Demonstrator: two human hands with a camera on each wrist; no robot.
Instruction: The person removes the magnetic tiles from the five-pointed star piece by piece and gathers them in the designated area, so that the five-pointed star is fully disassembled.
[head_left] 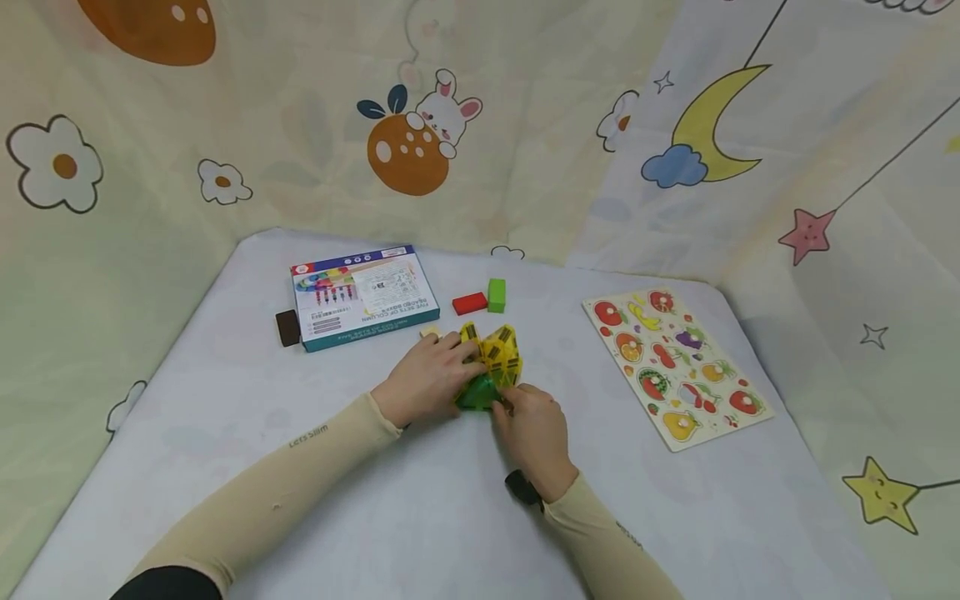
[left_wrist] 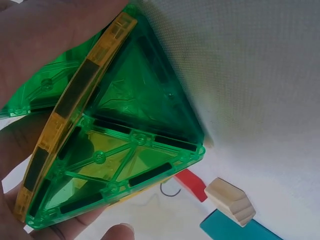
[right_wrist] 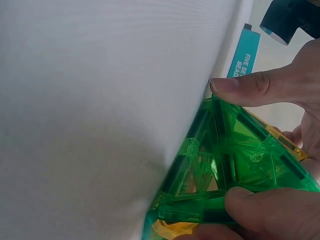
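Observation:
Translucent green triangular magnetic tiles (head_left: 478,395) and yellow ones (head_left: 502,348) stand joined on the white table, with dark magnet strips along their edges. From the left side my left hand (head_left: 427,379) grips this group, fingers over its top. My right hand (head_left: 534,429) pinches the green part's near right corner. Close up in the left wrist view, two green tiles (left_wrist: 125,165) meet at an angle beside an orange-yellow tile edge (left_wrist: 70,100). The right wrist view has the right thumb (right_wrist: 265,205) pressing a green tile's edge, with the left thumb (right_wrist: 250,90) at the upper corner.
Beyond the hands lie a red block (head_left: 469,303), a green block (head_left: 497,296) and a small pale wooden block (left_wrist: 230,200). A boxed bead set (head_left: 367,325) is at the back left beside a dark brown block (head_left: 287,327). A fruit puzzle board (head_left: 637,417) lies on the right. Printed cloth walls border the table.

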